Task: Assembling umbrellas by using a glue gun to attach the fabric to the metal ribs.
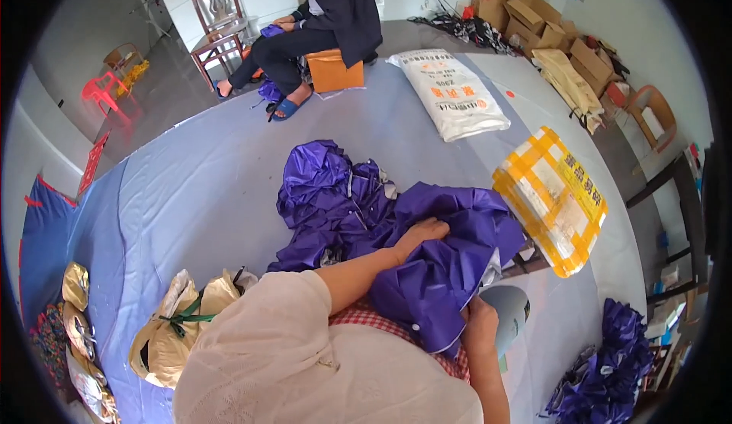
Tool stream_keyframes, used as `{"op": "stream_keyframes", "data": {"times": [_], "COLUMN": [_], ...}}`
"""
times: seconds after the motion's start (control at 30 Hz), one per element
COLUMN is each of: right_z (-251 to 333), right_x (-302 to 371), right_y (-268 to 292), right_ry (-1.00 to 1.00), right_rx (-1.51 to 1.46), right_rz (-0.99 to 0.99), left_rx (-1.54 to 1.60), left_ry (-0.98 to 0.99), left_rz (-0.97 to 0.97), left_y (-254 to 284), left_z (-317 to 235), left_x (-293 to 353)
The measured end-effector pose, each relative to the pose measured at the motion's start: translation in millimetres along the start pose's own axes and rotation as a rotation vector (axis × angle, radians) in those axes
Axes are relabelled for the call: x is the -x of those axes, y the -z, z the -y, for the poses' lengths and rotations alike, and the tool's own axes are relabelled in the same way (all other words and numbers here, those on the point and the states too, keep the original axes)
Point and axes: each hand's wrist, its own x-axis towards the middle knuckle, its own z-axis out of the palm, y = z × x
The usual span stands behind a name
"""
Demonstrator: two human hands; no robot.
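beige shirt [259, 348] fills the foreground. right hand [480, 326] clamps purple fabric [431, 294]; left hand [421, 236] touches it, grip hidden, cannot tell.

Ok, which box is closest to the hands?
The white box with yellow tape, beside the purple cloth. The brown boxes sit farther off, along the wall.

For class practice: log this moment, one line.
left hand: on purple fabric | right hand: holding its edge | nearby: yellow-taped box

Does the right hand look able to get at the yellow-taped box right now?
Probably yes, if the right hand releases the purple fabric it holds; the yellow-taped box lies ahead to its right, top uncovered.
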Motion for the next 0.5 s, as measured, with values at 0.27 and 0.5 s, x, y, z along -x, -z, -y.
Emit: {"op": "stream_keyframes", "data": {"times": [0.27, 0.5], "right_z": [-76, -41], "right_x": [195, 77], "right_y": [173, 47], "right_ry": [-0.671, -0.2], "right_rx": [-0.303, -0.366], "right_rz": [0.228, 0.23], "left_rx": [0.094, 0.473], "left_ry": [-0.108, -0.265], "left_rz": [0.03, 0.062], "left_y": [-42, 23], "left_z": [65, -110], "left_x": [6, -84]}}
